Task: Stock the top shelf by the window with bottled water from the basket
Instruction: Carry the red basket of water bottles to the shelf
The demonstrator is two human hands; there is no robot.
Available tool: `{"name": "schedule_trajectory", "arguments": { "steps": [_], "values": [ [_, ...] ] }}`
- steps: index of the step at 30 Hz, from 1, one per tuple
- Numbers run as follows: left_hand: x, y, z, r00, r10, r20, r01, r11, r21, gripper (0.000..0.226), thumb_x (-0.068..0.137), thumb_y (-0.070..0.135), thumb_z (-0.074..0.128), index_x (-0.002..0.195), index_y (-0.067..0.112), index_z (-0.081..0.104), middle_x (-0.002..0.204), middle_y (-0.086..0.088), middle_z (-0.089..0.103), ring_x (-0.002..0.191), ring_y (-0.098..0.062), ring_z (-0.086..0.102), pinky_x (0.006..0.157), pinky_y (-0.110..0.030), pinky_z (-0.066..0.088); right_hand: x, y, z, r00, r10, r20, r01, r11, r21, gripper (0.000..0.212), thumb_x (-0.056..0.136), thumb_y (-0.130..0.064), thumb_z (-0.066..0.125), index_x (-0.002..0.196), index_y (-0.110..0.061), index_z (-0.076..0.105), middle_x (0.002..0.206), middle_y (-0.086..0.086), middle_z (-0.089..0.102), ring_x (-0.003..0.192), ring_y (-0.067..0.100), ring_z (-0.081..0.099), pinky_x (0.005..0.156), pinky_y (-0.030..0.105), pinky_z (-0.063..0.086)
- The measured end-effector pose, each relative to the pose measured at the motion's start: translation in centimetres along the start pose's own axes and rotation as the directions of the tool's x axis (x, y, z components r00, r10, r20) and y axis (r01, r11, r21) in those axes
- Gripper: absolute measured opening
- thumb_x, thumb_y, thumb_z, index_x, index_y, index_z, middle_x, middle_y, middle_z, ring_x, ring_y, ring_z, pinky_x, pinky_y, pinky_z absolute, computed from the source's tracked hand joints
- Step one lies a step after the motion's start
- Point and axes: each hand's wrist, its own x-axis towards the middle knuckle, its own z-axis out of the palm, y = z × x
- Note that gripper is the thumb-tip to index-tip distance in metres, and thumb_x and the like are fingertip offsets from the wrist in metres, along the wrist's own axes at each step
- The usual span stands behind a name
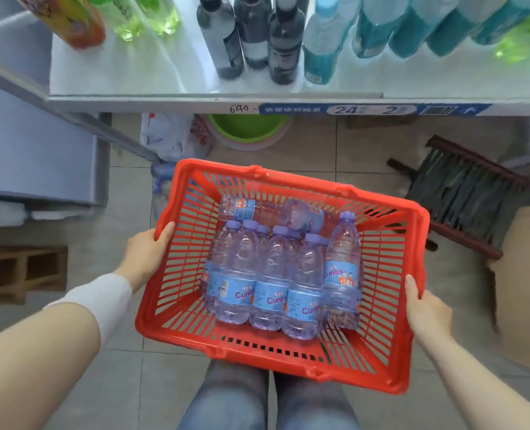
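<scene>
The red basket is held in the air in front of the shelf. The left hand has its grip curled over the left rim, and the right hand has its grip closed on the right rim. The water bottles are inside the basket. Most stand in a bunch, and two lie on their sides by the far wall.

On the shelf stand an orange bottle, green bottles, dark bottles and blue bottles. Bare white shelf shows between the green ones and the dark ones, up to the front edge. A blue price strip runs along that edge.

Under the shelf sit a green tub and a plastic bag, just past the basket's far rim. A grey cabinet stands close on the left, with a wooden pallet below it. A wooden stool and a brown box crowd the right side. Floor tiles show under the left arm.
</scene>
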Motion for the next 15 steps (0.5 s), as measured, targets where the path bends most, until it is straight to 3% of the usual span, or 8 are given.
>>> {"name": "schedule_trajectory", "arguments": {
  "steps": [5, 9, 15],
  "values": [
    [3.0, 1.3, 1.8, 0.999, -0.025, 0.020, 0.026, 0.998, -0.054, 0.051, 0.095, 0.044, 0.036, 0.106, 0.005, 0.067, 0.111, -0.025, 0.066, 0.109, -0.039, 0.058, 0.088, -0.037, 0.042, 4.1, -2.2, -0.7, 1.000, -0.003, -0.002, 0.003, 0.999, -0.042, 0.062, 0.096, -0.046, 0.024, 0.101, 0.000, 0.064, 0.104, 0.029, 0.064, 0.104, 0.044, 0.056, 0.089, 0.041, 0.042],
    [6.4, 1.9, 4.7, 0.998, -0.053, 0.028, 0.055, 0.995, -0.082, 0.051, 0.096, 0.044, 0.036, 0.106, 0.005, 0.067, 0.111, -0.026, 0.065, 0.111, -0.039, 0.057, 0.090, -0.037, 0.042, 8.2, -2.8, 1.3, 1.000, -0.010, 0.000, 0.010, 0.995, -0.097, 0.086, 0.083, -0.070, 0.007, 0.094, -0.006, 0.063, 0.099, 0.024, 0.067, 0.102, 0.043, 0.058, 0.087, 0.041, 0.043],
    [12.4, 2.1, 9.5, 0.994, -0.102, 0.025, 0.104, 0.991, -0.082, 0.053, 0.095, 0.045, 0.035, 0.110, 0.005, 0.065, 0.114, -0.027, 0.064, 0.112, -0.041, 0.055, 0.092, -0.038, 0.041, 15.6, -4.6, 4.7, 0.998, -0.045, 0.046, 0.050, 0.992, -0.115, 0.063, 0.095, -0.051, 0.018, 0.100, -0.008, 0.063, 0.105, 0.025, 0.066, 0.105, 0.043, 0.056, 0.090, 0.041, 0.041]
  ]
}}
